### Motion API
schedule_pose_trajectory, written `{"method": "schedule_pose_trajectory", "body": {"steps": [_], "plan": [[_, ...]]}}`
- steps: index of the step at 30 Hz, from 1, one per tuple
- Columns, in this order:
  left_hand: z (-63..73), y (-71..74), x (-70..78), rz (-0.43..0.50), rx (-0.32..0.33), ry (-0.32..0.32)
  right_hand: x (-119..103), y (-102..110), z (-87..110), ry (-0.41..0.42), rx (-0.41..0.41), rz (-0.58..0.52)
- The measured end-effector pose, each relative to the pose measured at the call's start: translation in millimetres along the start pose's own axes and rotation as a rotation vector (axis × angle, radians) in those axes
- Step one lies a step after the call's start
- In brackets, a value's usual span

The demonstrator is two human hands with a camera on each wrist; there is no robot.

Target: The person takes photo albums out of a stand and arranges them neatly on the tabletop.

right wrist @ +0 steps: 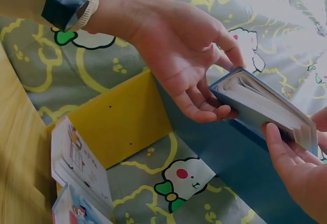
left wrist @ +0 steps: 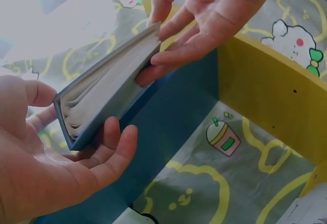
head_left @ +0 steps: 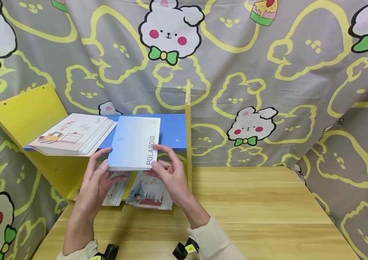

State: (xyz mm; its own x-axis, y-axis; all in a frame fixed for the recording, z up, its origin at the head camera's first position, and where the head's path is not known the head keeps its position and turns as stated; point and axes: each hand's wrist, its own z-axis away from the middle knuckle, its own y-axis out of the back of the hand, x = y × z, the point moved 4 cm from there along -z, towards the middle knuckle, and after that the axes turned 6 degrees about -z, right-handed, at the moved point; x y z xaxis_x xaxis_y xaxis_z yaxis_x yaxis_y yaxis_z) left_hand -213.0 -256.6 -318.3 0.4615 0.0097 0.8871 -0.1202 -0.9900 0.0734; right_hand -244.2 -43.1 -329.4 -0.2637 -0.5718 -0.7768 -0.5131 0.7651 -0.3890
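Observation:
A light-blue photo album with "POLAPOID" lettered along its right side is held by both hands over the blue shelf board. My left hand grips its lower left corner, thumb on the cover and fingers beneath. At the lower right edge my right hand pinches it the same way. Page edges of the album show in the left wrist view, slightly fanned between its covers. In the right wrist view, the right hand's fingers curl under the album's end.
Pale illustrated albums lie stacked on the board's left part. Below it, more albums, including one with a tent picture, stick out over the wooden table. Yellow panels flank the shelf, and a patterned curtain hangs behind.

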Motion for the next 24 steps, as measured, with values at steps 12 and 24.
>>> {"method": "schedule_pose_trajectory", "body": {"steps": [12,24], "plan": [[6.4,-8.0,-4.1,0.081,-0.047,-0.089,0.2,6.9,10.2,0.012,-0.005,0.021],[14.9,-11.7,-11.8,0.009,-0.007,-0.102,-2.0,12.2,19.6,0.047,-0.008,0.043]]}}
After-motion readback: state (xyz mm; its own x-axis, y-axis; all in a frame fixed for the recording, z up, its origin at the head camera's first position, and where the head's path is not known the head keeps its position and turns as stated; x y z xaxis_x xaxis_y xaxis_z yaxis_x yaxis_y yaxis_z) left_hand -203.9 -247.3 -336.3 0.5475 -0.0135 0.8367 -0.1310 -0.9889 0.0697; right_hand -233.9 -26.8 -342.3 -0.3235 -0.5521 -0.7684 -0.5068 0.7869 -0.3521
